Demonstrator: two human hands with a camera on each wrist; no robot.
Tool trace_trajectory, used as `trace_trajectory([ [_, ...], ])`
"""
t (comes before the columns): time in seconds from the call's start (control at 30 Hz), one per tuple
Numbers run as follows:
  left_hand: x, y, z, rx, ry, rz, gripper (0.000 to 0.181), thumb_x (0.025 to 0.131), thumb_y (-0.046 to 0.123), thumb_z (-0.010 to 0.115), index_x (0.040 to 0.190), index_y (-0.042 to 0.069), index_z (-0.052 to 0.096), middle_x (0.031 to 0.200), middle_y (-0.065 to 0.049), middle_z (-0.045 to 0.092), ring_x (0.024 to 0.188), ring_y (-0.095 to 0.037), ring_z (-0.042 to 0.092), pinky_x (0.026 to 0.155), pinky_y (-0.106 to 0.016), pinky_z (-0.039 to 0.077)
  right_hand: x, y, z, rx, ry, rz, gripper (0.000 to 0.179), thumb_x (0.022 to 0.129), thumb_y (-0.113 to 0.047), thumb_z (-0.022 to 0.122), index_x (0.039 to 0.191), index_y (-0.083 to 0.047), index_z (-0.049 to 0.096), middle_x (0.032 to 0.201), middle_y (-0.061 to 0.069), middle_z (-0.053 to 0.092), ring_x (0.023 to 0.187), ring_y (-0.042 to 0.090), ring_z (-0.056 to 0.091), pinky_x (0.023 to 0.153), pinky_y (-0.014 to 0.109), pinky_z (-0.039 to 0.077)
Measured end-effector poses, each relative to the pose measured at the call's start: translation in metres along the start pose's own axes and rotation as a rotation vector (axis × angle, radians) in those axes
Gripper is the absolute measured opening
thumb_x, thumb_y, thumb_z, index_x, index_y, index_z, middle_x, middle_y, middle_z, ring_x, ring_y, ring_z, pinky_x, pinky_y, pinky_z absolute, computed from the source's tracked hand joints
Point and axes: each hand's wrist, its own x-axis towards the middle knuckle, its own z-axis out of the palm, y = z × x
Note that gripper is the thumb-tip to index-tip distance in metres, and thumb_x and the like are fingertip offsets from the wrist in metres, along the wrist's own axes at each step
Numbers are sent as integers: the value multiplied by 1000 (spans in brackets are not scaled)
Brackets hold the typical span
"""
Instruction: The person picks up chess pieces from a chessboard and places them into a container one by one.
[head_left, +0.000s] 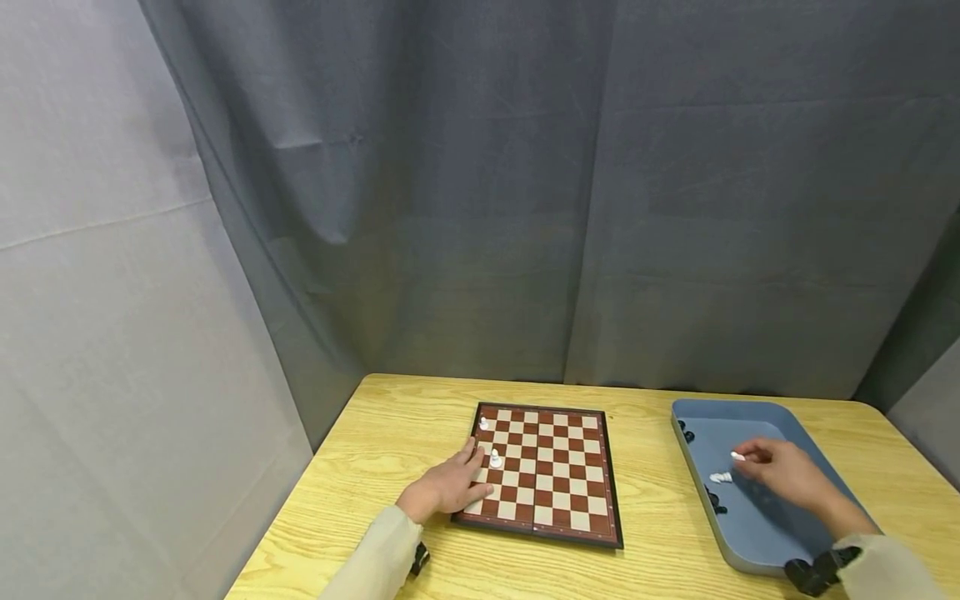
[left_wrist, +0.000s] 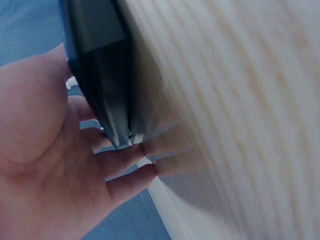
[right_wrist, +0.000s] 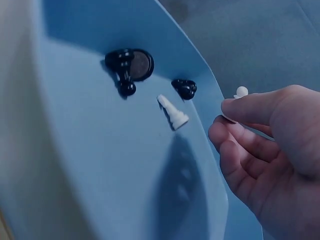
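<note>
A small white chess piece (right_wrist: 242, 92) is pinched between the thumb and curled fingers of the right hand (head_left: 783, 473), its rounded top showing above the thumb in the right wrist view; it is held up over the blue tray (head_left: 750, 542). The other fingers of that hand curl loosely toward the palm. Below, on the tray floor, 1 white piece (head_left: 721, 477) with a stepped base lies on its side, and black pieces (right_wrist: 124, 72) lie near it, in 2 groups along the tray's left wall in the head view. Left of the tray, well apart from it, is a brown-and-cream chessboard (head_left: 557, 467) with a dark frame and a seam across its middle. The left hand (head_left: 448, 485) grips nothing: its fingers are extended and spread at the board's left edge, the thumb over the near-left squares. On the board, 2 white pieces (head_left: 496, 459) stand upright near that hand. Board and tray both rest on the wood-grained bench (head_left: 648, 500). Behind it hangs a grey curtain (head_left: 480, 208); pale sleeves (head_left: 378, 554) cover both forearms.
</note>
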Motion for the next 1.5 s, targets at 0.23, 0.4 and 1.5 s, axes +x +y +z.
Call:
trace_trajectory([
  [0.23,0,1,0,4,3,-3,72,98,52,40,152,9,20,157,-13,7,139,-28,25,102,-39,38,-1,10,-2,-5,-1,24,28,90,-16,65,104,8,62,84,6,63,71,18,55,57,33,46],
  [0.4,0,2,-1,9,1,-4,72,98,52,40,152,9,20,157,-13,7,139,-28,25,102,-39,38,0,20,-1,-8,7,29,26,89,-14,65,104,7,62,81,4,63,68,17,54,53,31,44],
  [1.5,-1,3,-2,4,4,-7,73,98,51,41,152,7,20,157,-13,8,140,-28,23,103,-39,37,-3,-59,10,-10,77,-155,33,91,-21,65,113,3,63,95,9,66,85,26,61,61,33,49],
])
